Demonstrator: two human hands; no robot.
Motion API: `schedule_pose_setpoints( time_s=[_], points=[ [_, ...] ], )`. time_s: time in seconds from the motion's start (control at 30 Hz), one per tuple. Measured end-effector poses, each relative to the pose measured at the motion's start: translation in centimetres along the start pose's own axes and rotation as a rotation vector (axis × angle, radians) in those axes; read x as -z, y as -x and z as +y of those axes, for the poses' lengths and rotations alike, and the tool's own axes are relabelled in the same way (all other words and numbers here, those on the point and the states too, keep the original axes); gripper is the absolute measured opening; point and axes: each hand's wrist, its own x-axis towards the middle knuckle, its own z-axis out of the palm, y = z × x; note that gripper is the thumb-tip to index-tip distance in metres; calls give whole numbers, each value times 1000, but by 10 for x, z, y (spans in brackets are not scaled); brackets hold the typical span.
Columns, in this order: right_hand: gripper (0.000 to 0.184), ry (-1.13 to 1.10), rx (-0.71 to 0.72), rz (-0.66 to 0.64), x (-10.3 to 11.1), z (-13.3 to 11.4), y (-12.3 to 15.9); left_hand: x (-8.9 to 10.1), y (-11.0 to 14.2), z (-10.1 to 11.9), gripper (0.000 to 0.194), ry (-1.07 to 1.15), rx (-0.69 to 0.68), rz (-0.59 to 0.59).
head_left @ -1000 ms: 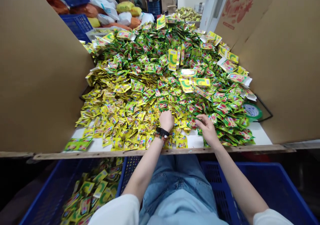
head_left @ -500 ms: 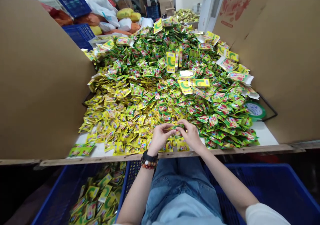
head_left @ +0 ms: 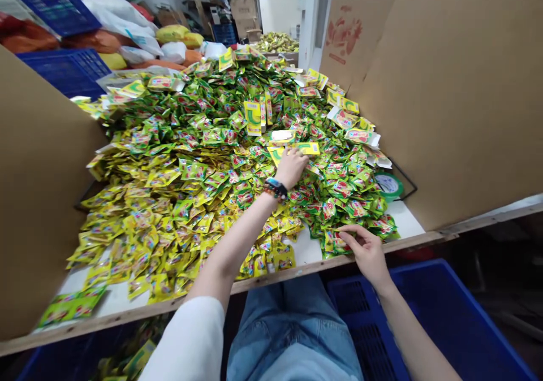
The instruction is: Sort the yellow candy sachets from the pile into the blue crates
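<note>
My right hand (head_left: 368, 255) pinches a green packet (head_left: 333, 243), likely light and slick, best held by its edge, at the table's front (head_left: 311, 268) as my left hand (head_left: 292, 168), grip unclear, reaches a yellow carton (head_left: 308, 148).

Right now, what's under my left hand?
Parts of yellow boxes show around your left hand, among small green packets. Whatever lies directly beneath the palm and fingers is covered, so I can't tell.

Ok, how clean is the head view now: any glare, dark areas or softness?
Head view: bright glints on the small shiny green and yellow packets; deep shadow below the pale wooden table edge, right of the blue plastic crate; brown cardboard boxes behind look soft.
</note>
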Motion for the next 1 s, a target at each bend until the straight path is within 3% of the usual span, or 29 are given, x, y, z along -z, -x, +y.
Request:
schedule_pose_setpoints(
  time_s=[0.07, 0.2, 0.3, 0.37, 0.47, 0.53, 0.6, 0.67, 0.87, 1.0],
  points=[
    [21, -12, 32, 84, 2, -7, -5, 11, 16, -4, 20, -10, 7, 55],
    [19, -78, 78, 188, -2, -23, -18, 22, 90, 1, 22, 52, -16, 139],
    [20, -138, 80, 101, -22, -32, -22, 15, 147, 14, 25, 164, -19, 146],
    [21, -166, 58, 3, -41, -36, -20, 7, 177, 24, 30, 236, 51, 169],
    [22, -204, -9, -72, -65, -33, -12, -2, 212, 39, 39, 257, 204, 156],
    [24, -209, -49, -78, -75, -27, -9, -7, 231, 48, 28, 295, 253, 120],
    [25, -187, -60, -83, -82, -20, -7, -13, 246, 54, 15, 380, 244, 103],
    [27, -162, -60, -101, -85, -16, -5, -20, 256, 59, 18, 451, 252, 104],
    [21, 14, 43, -117, -83, -29, 6, -23, 258, 68, 59, 375, 364, 71],
    [15, 206, 238, -288, -76, -35, 4, -14, 251, 69, 66, 403, 396, -2]
  ],
)
